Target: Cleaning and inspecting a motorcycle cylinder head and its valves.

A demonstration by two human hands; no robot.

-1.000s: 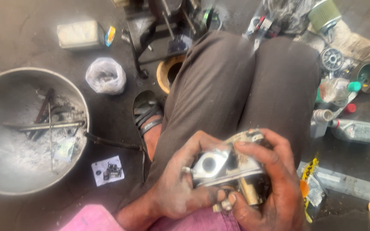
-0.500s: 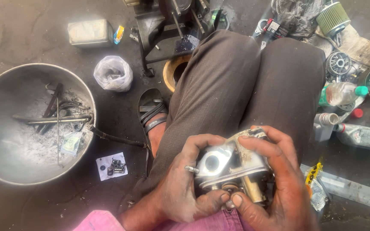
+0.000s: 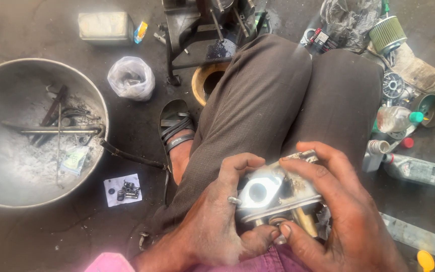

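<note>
Together, left hand (image 3: pixel 212 226) and right hand (image 3: pixel 348 216) curl fingers around the metal engine part (image 3: pixel 273 194).

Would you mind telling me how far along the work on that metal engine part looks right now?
Done: small loose parts sit on a white paper, and tools lie in the large metal basin. In hand: the left hand and right hand both grip the metal engine part over the lap, thumbs at its lower edge. Left: those loose parts are not yet fitted anywhere; how much more remains cannot be told.
</note>
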